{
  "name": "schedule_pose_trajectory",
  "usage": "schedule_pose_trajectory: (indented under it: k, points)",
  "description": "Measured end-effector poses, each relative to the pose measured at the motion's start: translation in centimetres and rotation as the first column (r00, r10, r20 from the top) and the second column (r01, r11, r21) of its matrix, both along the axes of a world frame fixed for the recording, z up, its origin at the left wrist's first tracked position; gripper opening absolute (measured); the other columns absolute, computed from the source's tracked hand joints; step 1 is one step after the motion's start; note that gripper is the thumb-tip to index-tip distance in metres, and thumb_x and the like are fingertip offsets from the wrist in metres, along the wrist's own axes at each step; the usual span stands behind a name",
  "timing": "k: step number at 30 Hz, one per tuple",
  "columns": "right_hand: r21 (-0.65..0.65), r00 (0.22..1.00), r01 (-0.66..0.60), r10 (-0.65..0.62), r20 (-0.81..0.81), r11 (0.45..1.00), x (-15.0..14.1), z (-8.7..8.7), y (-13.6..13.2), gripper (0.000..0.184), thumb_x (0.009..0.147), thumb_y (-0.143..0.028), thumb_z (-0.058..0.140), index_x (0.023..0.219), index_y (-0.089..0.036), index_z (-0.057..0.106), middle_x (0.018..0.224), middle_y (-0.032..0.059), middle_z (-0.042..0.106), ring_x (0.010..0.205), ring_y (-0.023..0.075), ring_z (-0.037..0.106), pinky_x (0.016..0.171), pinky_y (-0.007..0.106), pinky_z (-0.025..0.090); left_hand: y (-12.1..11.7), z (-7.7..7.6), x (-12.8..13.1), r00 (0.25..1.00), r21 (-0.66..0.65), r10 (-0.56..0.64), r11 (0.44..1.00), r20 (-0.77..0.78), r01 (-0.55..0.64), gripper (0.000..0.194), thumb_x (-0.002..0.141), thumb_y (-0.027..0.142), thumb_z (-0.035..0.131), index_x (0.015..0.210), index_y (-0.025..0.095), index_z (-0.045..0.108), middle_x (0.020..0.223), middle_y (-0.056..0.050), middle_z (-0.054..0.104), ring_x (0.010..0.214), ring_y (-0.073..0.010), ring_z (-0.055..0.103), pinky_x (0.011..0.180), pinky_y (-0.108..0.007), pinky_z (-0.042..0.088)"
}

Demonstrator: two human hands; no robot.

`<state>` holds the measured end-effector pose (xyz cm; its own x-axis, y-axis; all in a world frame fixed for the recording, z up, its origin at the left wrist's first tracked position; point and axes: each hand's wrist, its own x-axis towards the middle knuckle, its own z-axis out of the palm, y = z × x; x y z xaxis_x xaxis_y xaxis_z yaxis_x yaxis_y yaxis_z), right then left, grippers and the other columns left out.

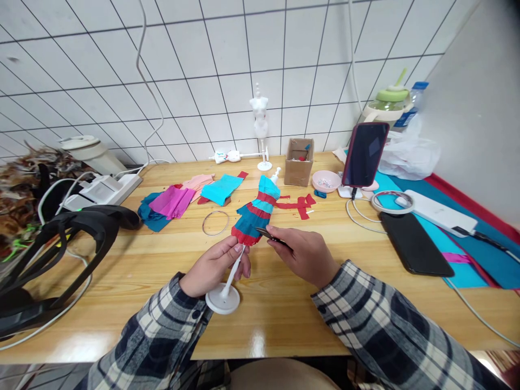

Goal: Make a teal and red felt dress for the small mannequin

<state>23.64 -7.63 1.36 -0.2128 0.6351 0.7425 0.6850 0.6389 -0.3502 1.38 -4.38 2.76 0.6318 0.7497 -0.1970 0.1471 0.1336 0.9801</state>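
Observation:
My left hand [215, 264] is closed around the lower end of a small mannequin, near its white stand [223, 299]. The mannequin lies tilted, its base towards me. It wears a layered paper dress [258, 208] in light blue, dark blue and red bands. In my right hand [306, 254] is a pair of dark tweezers [268, 234], pinched between thumb and fingers. Their tips are at the right side of the dress's lower layers; whether they grip the paper is too small to tell. Red paper scraps [300, 205] lie just beyond my right hand.
A bare white mannequin [260, 116] stands at the back, another lying beside it. Around are a cardboard box [299, 162], pink bowl [326, 181], metal ring [215, 223], coloured paper [221, 188], upright phone [364, 154], black phone [414, 244], headset [60, 265] and power strip [103, 192].

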Motion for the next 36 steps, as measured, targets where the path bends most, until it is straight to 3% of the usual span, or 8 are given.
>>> schedule_pose_trajectory:
  k: [7, 12, 15, 23, 36]
  points:
    - [-0.006, 1.0, -0.018, 0.018, -0.004, 1.0, 0.0, 0.15, -0.11, 0.021, 0.092, -0.021, 0.056, 0.111, -0.018, 0.062, 0.098, 0.004, 0.076, 0.079, 0.0133, 0.073, 0.068, 0.021, 0.055, 0.0, 0.16, 0.1, 1.0, 0.0, 0.007, 1.0, -0.003, -0.007, 0.03, 0.094, 0.042, 0.047, 0.08, 0.016, 0.048, 0.065, -0.002, 0.064, 0.05, -0.0094, 0.055, 0.051, -0.023, 0.041]
    - [0.011, 0.995, -0.1, 0.1, -0.004, 0.995, 0.1, 0.17, -0.27, 0.021, 0.092, -0.022, 0.057, 0.112, -0.02, 0.061, 0.1, 0.0038, 0.076, 0.083, 0.0129, 0.072, 0.071, 0.021, 0.055, 0.09, -0.26, -0.07, 0.997, -0.027, 0.034, 0.999, 0.066, -0.032, 0.025, 0.095, 0.04, 0.046, 0.089, 0.017, 0.05, 0.061, 0.001, 0.06, 0.05, -0.0093, 0.053, 0.05, -0.022, 0.041]
    - [-0.002, 0.998, -0.066, 0.066, -0.018, 0.998, 0.19, -0.08, -0.21, 0.024, 0.09, -0.026, 0.059, 0.114, -0.02, 0.06, 0.098, 0.004, 0.076, 0.079, 0.013, 0.072, 0.066, 0.021, 0.055, 0.17, -0.48, -0.14, 0.99, -0.065, 0.071, 0.996, 0.12, -0.064, 0.024, 0.094, 0.041, 0.047, 0.094, 0.017, 0.05, 0.058, 0.004, 0.055, 0.048, -0.0083, 0.049, 0.049, -0.021, 0.038]
    - [-0.028, 0.997, 0.035, -0.037, -0.067, 0.999, 0.23, -0.26, -0.07, 0.026, 0.089, -0.028, 0.06, 0.114, -0.021, 0.062, 0.093, 0.0034, 0.076, 0.076, 0.014, 0.072, 0.067, 0.022, 0.056, 0.5, -0.63, -0.26, 0.991, -0.064, 0.07, 0.996, 0.117, -0.063, 0.025, 0.09, 0.04, 0.057, 0.091, 0.015, 0.055, 0.064, 0.0, 0.061, 0.053, -0.0089, 0.054, 0.052, -0.021, 0.041]
    - [-0.071, 0.997, 0.023, -0.029, -0.073, 0.997, 0.18, -0.1, -0.07, 0.029, 0.089, -0.03, 0.061, 0.116, -0.021, 0.063, 0.095, 0.0035, 0.076, 0.079, 0.0144, 0.072, 0.069, 0.022, 0.056, 0.23, -0.01, -0.12, 0.993, -0.112, 0.062, 0.992, 0.101, -0.05, 0.026, 0.088, 0.04, 0.058, 0.091, 0.015, 0.056, 0.064, -0.002, 0.067, 0.048, -0.0106, 0.057, 0.049, -0.021, 0.04]
